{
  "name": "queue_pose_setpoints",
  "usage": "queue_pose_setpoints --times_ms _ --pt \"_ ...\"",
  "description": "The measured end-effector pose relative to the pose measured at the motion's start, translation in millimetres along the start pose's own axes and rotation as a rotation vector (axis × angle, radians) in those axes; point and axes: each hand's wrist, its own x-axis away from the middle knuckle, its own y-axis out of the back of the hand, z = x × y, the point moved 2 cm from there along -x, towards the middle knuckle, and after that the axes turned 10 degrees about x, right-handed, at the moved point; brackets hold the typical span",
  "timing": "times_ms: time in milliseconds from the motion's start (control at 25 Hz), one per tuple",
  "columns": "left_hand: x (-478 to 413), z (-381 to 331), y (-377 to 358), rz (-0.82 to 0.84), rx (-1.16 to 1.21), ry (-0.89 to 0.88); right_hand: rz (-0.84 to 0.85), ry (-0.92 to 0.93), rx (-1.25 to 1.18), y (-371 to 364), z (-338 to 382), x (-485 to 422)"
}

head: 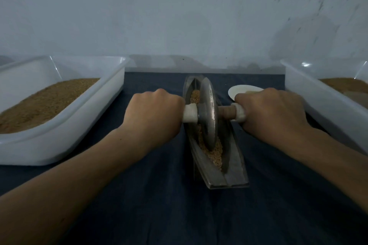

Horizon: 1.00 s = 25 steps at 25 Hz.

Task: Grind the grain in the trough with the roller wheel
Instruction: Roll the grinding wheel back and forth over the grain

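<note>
A grey metal roller wheel (207,113) stands upright in a long, narrow boat-shaped trough (235,171) on the dark blue cloth. Tan grain (216,153) lies along the trough's groove in front of and behind the wheel. A wooden axle with white end sleeves runs through the wheel. My left hand (153,113) grips the left handle. My right hand (272,113) grips the right handle. Both fists sit level on either side of the trough, near its middle.
A white plastic tub (65,125) of brown grain stands at the left. A second white tub (318,93) with grain stands at the right. A small white dish (239,90) sits behind my right hand. A pale wall rises close behind the table.
</note>
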Motion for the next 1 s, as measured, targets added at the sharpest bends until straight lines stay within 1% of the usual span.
queue_pose_setpoints --times_ms 40,120,200,240,280,360,440,480,520,560,680,800,880,920,1000 --pt "-2.8 -0.8 -2.9 0.029 -0.020 0.029 0.035 -0.021 0.008 -3.6 0.4 -3.3" --pt "-20.5 -0.3 -15.5 0.099 -0.017 0.059 0.164 -0.066 -0.009 -18.2 5.7 -19.0" --pt "-46.8 4.5 -18.2 0.128 -0.012 0.097 0.275 -0.123 -0.086 -33.5 8.7 -39.0" --pt "-55.4 7.0 -18.3 0.154 -0.014 0.112 0.297 -0.129 -0.095 -37.4 7.9 -45.7" --pt "-56.8 7.0 -18.2 0.169 -0.007 0.118 0.300 -0.126 -0.096 -38.0 7.2 -47.3" --pt "-40.5 4.4 -14.4 0.127 0.010 0.094 0.254 -0.077 -0.044 -30.9 3.4 -36.5" --pt "-8.0 -2.3 -6.9 0.051 0.026 0.047 0.122 0.021 -0.005 -12.4 3.6 -15.0" --pt "3.4 -3.1 -1.0 0.014 0.028 0.025 0.052 0.045 0.002 -3.3 3.7 -7.1" --pt "8.6 -2.1 2.5 -0.024 0.038 0.016 0.019 0.056 -0.015 0.3 1.7 -3.6" --pt "8.9 -1.5 2.5 -0.035 0.044 0.011 0.024 0.059 -0.031 0.3 0.3 -3.4" --pt "-8.0 -1.0 -13.4 0.071 0.001 0.095 0.161 0.000 0.018 -13.7 4.0 -23.2" --pt "-44.1 6.4 -26.6 0.070 0.016 0.161 0.272 -0.082 -0.069 -29.9 9.3 -53.2" --pt "-45.8 8.7 -29.0 0.084 0.033 0.176 0.289 -0.076 -0.074 -28.3 7.7 -56.5" --pt "-38.6 8.8 -27.3 0.079 0.043 0.155 0.283 -0.055 -0.056 -23.3 5.7 -51.1" --pt "-14.0 6.2 -20.9 0.015 0.052 0.041 0.203 0.024 -0.012 -10.5 2.3 -27.9"
